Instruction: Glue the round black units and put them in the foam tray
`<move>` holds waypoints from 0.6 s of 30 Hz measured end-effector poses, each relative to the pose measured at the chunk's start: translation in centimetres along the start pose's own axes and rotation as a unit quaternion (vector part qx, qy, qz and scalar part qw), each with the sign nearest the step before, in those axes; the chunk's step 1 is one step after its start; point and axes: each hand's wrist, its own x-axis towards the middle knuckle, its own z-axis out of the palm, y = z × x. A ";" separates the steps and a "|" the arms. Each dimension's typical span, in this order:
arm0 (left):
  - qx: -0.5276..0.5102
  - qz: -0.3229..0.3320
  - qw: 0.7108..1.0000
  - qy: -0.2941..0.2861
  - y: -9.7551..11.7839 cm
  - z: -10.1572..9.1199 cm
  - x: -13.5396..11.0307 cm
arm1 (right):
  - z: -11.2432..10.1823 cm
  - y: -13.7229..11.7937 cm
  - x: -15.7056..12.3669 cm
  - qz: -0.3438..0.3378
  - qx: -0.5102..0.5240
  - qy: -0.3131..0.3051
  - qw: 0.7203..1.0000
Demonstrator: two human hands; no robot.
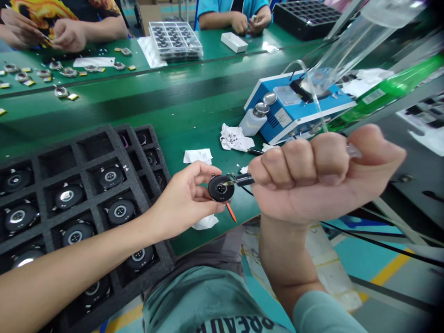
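Observation:
My left hand (183,199) pinches a small round black part (220,188) between thumb and fingers, just above the near edge of the green table (180,106). My right hand (322,173) is closed in a fist round a pen-like dispensing tool (243,179). The tool's fine tip touches the centre of the round part. A clear tube (314,92) runs from the fist's far side up to the blue machine (294,104). An orange-tipped stick (231,212) lies on the table just below the part.
A black foam tray (83,152) with several round parts sits at my left. White wipes (236,138) and a small bottle (255,119) lie near the blue machine. Across the table other people's hands (69,34) work among small parts and a clear tray (175,40).

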 end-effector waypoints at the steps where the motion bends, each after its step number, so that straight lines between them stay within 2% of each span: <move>1: 0.000 0.001 1.000 -0.001 0.0 0.0 0.0 | 0.0 0.0 0.0 0.012 0.001 0.006 1.000; 4: -0.001 0.000 1.000 -0.004 0.0 0.0 0.0 | 0.3 -0.3 0.0 0.033 0.005 0.015 0.999; 10: -0.008 0.001 1.000 -0.002 0.0 -0.1 0.1 | 0.7 -0.2 0.4 -0.010 0.003 0.021 1.000; 18: -0.006 0.001 1.000 -0.005 -0.1 -0.1 0.0 | 0.3 -0.5 0.6 -0.007 -0.002 0.002 1.000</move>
